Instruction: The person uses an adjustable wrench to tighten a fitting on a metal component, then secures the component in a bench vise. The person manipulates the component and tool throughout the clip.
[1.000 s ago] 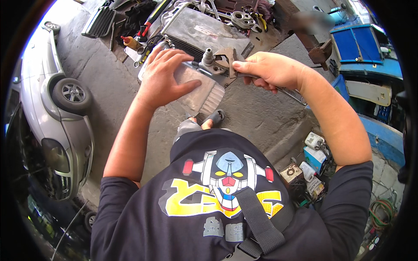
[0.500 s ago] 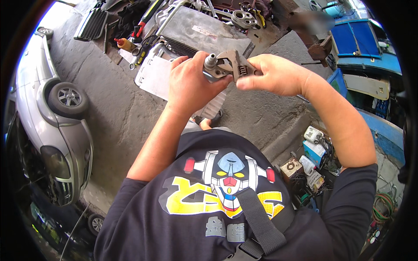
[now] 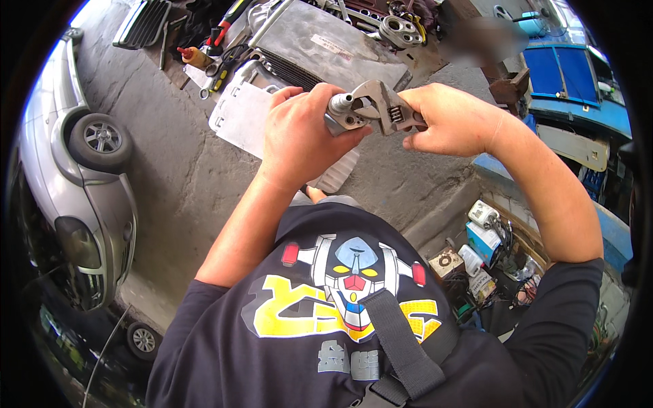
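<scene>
My left hand [image 3: 303, 132] is closed round a grey metal fitting [image 3: 340, 104] with a ribbed round spout and a flat plate that has small holes. Most of the fitting's body is hidden by my fingers and palm. In my right hand [image 3: 456, 122] is an adjustable wrench [image 3: 391, 112], gripped near its head. Its jaws meet the fitting's right side, next to the spout; whether they clamp it I cannot tell. The wrench's handle is covered by my fingers. Both hands are held up in front of my chest.
Beyond my hands lies a flat finned metal unit [image 3: 326, 47], with a white panel [image 3: 238, 115] nearer. A yellow bottle [image 3: 194, 58] and several tools lie left of it. A silver car [image 3: 75, 163] stands at left. Boxes and bottles [image 3: 479, 255] sit at lower right.
My right hand and the wrench have shifted slightly right, and the wrench head has turned so its adjusting screw shows more. The fitting has tilted a little in my left hand.
</scene>
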Motion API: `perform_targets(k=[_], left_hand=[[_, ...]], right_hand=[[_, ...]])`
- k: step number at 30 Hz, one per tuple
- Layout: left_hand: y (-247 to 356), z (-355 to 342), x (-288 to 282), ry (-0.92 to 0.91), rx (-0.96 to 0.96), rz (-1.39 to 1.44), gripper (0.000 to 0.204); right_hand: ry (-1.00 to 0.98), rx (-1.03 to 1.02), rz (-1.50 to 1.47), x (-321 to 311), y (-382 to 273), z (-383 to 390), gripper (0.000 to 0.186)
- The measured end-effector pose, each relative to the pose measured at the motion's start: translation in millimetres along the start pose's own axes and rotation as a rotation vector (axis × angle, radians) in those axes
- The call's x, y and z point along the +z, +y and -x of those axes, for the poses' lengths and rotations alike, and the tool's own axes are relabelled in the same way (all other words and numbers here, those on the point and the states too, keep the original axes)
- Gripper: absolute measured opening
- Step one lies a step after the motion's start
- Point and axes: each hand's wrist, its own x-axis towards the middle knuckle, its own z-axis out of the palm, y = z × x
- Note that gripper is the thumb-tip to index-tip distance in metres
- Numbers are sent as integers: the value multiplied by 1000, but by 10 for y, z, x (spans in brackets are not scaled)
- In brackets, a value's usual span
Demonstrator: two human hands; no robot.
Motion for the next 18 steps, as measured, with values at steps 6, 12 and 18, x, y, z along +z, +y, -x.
perform_targets(k=[6,12,18], left_hand=[[10,7,8,-7,-3,-14,52],[14,3,6,-21,1,-18,51],[42,35,7,-31,-51,4,46]], right_hand=[[-39,42,-263,34,6,35,41],[-211,285,-567,-31,-10,106,35],[-84,189,-699,168,-65,128,41]])
